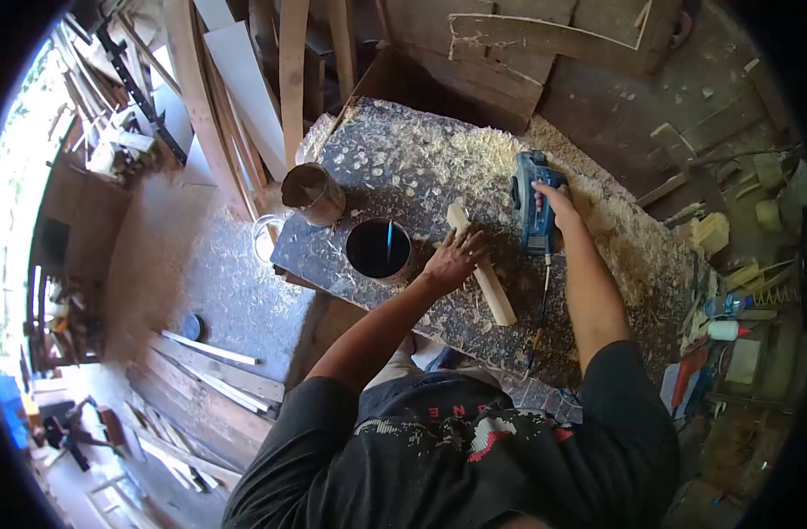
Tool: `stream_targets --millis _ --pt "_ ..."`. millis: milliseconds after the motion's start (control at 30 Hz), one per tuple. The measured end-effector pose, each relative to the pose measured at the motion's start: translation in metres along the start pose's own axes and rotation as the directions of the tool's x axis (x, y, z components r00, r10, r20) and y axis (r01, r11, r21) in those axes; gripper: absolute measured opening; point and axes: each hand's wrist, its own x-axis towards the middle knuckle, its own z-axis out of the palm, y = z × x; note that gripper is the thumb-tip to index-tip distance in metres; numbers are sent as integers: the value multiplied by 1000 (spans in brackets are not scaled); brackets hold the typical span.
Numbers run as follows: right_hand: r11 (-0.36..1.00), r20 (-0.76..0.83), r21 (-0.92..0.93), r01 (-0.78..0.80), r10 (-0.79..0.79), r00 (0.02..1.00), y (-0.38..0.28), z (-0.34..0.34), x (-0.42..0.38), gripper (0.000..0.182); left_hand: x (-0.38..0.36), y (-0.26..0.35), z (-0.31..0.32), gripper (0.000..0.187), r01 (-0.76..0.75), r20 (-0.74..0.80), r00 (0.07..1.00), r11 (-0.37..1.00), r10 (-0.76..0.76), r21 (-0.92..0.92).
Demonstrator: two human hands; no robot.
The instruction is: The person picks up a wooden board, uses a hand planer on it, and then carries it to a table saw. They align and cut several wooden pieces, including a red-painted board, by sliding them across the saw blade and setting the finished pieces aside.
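A pale, squared length of wood (493, 295) lies at a slant on the workbench (403, 154). My left hand (455, 260) is laid across its middle, fingers bent over it and gripping it. To the right, a blue electric planer (534, 167) rests among shavings, apart from the wood. My right hand (555, 204) is closed around the planer's handle. A power cord (545, 286) trails from its rear end toward my body.
Left of the wood stand a dark open can (378, 250) holding a blue stick (389, 238) and a rusty can (313, 194). Shavings (483, 150) cover much of the bench. Boards (245, 88) lean at the back left. A white bottle (723, 331) is at the right.
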Motion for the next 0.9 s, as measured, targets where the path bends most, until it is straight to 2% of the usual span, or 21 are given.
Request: stream_targets --millis 67,100,167,200,333,467,567,633,800,900 --pt "999 80 -17 33 -31 996 3 -12 -2 38 -1 0 -1 54 12 20 1000 999 -12 -33" --pt "1000 54 6 11 -11 998 -6 -16 -17 36 1 2 -3 56 18 23 1000 998 -17 -56" --pt "997 4 44 -58 58 998 -40 -19 -89 32 -2 1 -3 58 37 39 999 998 -35 -52" --pt "997 30 37 -69 68 997 -48 -24 -120 30 -4 0 -6 59 37 46 998 997 -34 -64" --pt "999 9 35 -33 33 999 -65 -36 -241 32 -8 -7 -15 58 41 68 997 996 -36 -79" --pt "999 -43 -26 -26 25 999 -39 -37 -321 35 -11 -12 -10 57 33 68 997 989 -24 -145" --pt "988 -95 -105 -116 106 990 -17 -29 -356 37 -10 -13 -11 56 25 75 997 987 -13 -162" --pt "980 -71 -145 -134 125 990 -1 -25 -374 36 -9 -14 -12 55 20 66 998 985 -9 -171" --pt "965 1 -225 -135 138 990 21 -14 -394 35 -9 -10 -18 52 57 83 996 975 -40 -214" --pt "962 35 -263 -73 85 996 28 -11 -394 38 -10 -13 -9 53 37 50 998 975 -27 -220"
